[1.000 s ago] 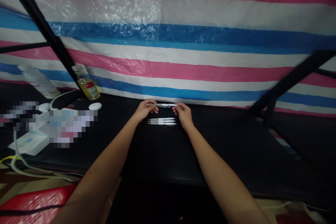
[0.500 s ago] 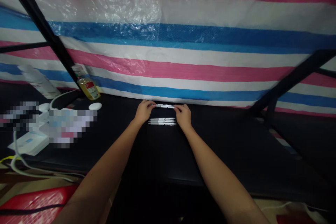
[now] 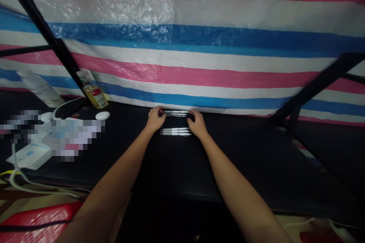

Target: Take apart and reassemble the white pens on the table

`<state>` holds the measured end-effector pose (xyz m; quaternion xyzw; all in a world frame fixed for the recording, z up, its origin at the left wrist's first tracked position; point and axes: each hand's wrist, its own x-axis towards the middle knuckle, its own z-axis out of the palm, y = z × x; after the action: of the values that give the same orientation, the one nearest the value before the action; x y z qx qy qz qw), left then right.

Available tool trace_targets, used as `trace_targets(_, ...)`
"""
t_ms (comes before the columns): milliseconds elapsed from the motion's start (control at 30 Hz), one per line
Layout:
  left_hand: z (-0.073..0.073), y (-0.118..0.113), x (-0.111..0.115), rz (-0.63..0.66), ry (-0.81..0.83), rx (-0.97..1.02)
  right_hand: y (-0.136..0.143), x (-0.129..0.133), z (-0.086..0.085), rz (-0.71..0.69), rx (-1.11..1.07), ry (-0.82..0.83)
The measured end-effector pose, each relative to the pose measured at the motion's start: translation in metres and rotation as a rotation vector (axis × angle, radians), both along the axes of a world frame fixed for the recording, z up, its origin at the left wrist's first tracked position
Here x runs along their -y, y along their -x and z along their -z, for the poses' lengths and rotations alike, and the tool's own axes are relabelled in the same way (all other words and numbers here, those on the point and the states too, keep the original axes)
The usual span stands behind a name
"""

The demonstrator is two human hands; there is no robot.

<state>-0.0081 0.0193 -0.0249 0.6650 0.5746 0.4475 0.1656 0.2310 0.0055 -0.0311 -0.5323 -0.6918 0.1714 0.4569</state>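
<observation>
Near the back edge of the black surface, two or more white and grey pens [image 3: 177,113] lie crosswise between my hands. My left hand [image 3: 157,117] is at their left ends, thumb and forefinger curled around the tips. At the right ends is my right hand [image 3: 196,120], its forefinger near the pens and its thumb lower, apart from the finger. Just in front of them, between my wrists, several more white and grey pens [image 3: 175,131] lie side by side in a flat group.
A bottle of yellow liquid [image 3: 97,95], a white bottle [image 3: 41,89], a white oval object [image 3: 102,115], a white box [image 3: 31,155] and cables stand left. Black metal bars [image 3: 313,87] slant at both sides before a striped sheet [image 3: 199,76]. A red stool [image 3: 42,218] is lower left.
The single pen stretched between my fingertips has come down beside another at the back. My right thumb has moved off the pen ends and the fingers have spread.
</observation>
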Motion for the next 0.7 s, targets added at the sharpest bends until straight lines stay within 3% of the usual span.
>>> trace_targets(333,0.005,0.002,-0.012,-0.031,0.086,-0.082,-0.002,-0.008,0.002,0.004,0.173,0.172)
trace_targets(700,0.005,0.001,-0.015,-0.045,0.133,-0.157,0.000,-0.008,0.002,0.004,0.271,0.209)
